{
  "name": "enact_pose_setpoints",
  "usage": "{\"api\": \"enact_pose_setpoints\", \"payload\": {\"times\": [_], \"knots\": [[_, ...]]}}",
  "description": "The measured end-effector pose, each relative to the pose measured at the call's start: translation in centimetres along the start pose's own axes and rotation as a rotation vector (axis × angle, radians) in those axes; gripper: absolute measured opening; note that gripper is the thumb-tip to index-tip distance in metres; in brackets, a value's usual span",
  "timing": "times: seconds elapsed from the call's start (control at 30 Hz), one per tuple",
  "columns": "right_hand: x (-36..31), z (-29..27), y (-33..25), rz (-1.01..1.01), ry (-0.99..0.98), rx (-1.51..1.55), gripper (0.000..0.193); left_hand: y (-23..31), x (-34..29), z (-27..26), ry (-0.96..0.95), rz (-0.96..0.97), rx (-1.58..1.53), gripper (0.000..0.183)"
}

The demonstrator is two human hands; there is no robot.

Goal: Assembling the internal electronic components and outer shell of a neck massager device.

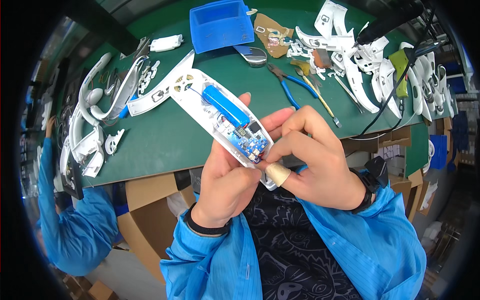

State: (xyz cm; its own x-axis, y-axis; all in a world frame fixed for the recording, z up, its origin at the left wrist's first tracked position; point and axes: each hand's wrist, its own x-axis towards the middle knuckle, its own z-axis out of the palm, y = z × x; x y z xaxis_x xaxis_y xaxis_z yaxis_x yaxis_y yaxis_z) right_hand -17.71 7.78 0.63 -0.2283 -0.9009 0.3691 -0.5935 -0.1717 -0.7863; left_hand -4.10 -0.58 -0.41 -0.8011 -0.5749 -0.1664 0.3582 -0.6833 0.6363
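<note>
Head view puts the open white plastic housing (210, 107) at the centre of the frame, slanting from upper left to lower right. Left hand (227, 182) grips its lower end from beneath, thumb across the edge. Right hand (320, 162) pinches at the blue circuit board (248, 141) by that end (its thumb wears a tan finger cot). A blue cylindrical battery (225, 105) lies inside the housing, just above the board. Behind, on the green table (165, 140), blue-handled pliers (287, 82) lie right of centre and a blue tray (220, 25) sits at the top.
</note>
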Motion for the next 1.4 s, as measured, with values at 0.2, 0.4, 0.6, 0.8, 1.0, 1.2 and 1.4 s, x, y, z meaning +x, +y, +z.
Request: {"api": "enact_pose_setpoints", "payload": {"times": [0.2,0.4,0.6,0.8,1.0,1.2,1.4], "knots": [[0.0,-0.1,-0.1,0.012,0.103,-0.037,0.026,-0.2,-0.1,-1.2,-0.147,-0.013,-0.080,0.096],[0.5,-0.9,0.9,-0.363,0.093,-0.366,0.022,-0.5,-0.1,-0.8,-0.155,-0.042,-0.044,0.097],[0.6,-1.1,1.0,-0.400,0.056,-0.360,0.025,-0.3,-0.2,-1.2,-0.145,-0.072,-0.037,0.093],[-0.6,-0.7,1.4,-0.349,0.043,-0.359,0.030,-1.2,0.1,-1.5,-0.170,-0.020,-0.127,0.086],[-0.8,-0.8,1.2,-0.277,0.080,-0.215,0.028,-0.8,0.1,-1.2,-0.142,-0.006,-0.130,0.086],[1.0,-4.6,3.5,0.055,0.124,-0.297,0.016,-0.8,-0.8,-1.3,-0.050,0.016,-0.032,0.080],[-0.7,-6.3,8.8,0.311,0.064,-0.759,0.019,-0.6,-0.8,-1.0,0.007,0.002,0.048,0.078]]}}
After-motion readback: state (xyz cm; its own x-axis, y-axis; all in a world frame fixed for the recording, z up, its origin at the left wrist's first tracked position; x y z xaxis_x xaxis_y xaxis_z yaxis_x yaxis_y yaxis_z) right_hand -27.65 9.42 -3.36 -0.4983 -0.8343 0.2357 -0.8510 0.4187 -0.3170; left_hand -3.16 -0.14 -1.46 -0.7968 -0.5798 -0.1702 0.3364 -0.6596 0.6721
